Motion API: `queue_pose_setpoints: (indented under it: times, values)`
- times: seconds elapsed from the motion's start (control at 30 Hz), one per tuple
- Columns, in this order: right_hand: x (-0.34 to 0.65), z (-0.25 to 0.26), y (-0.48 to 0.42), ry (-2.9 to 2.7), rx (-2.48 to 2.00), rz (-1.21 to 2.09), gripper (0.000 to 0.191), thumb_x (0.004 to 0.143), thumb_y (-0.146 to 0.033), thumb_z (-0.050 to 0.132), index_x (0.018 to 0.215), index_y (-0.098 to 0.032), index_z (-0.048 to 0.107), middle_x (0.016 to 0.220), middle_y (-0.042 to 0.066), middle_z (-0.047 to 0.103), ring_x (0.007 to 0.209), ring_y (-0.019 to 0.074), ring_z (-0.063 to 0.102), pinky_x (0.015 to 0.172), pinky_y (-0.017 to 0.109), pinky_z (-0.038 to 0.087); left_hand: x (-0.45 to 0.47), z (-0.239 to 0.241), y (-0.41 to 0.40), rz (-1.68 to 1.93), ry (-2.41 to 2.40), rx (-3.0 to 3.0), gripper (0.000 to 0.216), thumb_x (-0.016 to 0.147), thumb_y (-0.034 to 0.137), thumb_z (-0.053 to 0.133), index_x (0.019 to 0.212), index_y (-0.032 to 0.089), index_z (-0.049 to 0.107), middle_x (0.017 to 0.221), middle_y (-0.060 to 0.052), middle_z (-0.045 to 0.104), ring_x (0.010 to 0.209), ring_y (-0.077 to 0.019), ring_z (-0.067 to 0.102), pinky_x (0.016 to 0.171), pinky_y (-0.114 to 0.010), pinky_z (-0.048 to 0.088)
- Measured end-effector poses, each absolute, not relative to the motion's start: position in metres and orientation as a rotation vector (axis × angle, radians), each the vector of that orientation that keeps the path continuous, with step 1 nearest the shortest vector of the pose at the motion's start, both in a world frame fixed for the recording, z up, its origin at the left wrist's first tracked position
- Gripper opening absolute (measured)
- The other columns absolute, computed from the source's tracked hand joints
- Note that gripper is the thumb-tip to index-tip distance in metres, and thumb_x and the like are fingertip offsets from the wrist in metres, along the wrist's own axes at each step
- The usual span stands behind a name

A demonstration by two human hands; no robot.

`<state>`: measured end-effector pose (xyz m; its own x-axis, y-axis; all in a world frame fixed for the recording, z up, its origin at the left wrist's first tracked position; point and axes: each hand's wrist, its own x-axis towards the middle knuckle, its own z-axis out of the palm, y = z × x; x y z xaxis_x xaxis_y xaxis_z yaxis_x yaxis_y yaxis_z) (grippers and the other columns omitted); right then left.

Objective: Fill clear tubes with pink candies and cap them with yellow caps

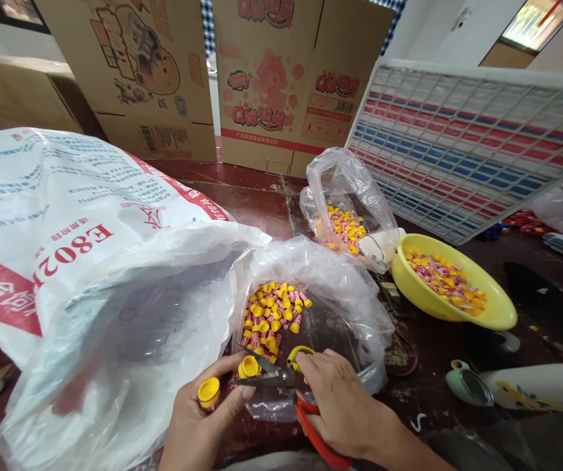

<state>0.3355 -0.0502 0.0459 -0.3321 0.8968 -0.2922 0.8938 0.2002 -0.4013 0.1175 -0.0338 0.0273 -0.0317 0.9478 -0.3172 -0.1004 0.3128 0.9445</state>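
Note:
My left hand [201, 418] holds two small yellow-capped pieces, one [208, 392] by the palm and one [249, 367] at the fingertips. My right hand [340, 402] grips red-handled scissors [281, 379] whose dark blades point left at the piece in my fingertips. Just beyond both hands lies an open clear plastic bag [340, 288] with several yellow-capped, pink-wrapped pieces [272, 317] inside.
A big white printed sack [65, 235] fills the left. A second clear bag of pieces [343, 226], a yellow bowl [500, 317] of them and a white gridded tray [472, 140] stand to the right. Cardboard boxes [281, 85] line the back. A white bottle [531, 386] lies at right.

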Motion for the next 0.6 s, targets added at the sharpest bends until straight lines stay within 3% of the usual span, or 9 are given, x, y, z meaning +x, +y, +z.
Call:
queue_pose_setpoints:
  times: [0.23,0.6]
  values:
    - [0.336,0.048,-0.046,-2.560,-1.861,0.871,0.021,0.086,-0.026,0.051,0.104,-0.017,0.059,0.097,0.011,0.071,0.089,0.0297,0.067,0.083,0.038,0.044,0.115,0.026,-0.034,1.011,1.256,0.865,0.043,0.062,0.050,0.089,0.092,0.021,0.081,0.079,-0.002,0.081,0.072,-0.0207,0.072,0.065,-0.021,0.055]
    - [0.340,0.050,-0.040,-2.466,-1.840,1.018,0.014,0.080,-0.024,0.061,0.093,-0.018,0.062,0.086,0.008,0.071,0.083,0.0258,0.066,0.077,0.032,0.042,0.114,0.024,-0.030,0.978,1.163,0.867,0.049,0.069,0.050,0.085,0.106,0.019,0.080,0.100,-0.006,0.083,0.089,-0.0250,0.075,0.078,-0.025,0.056]
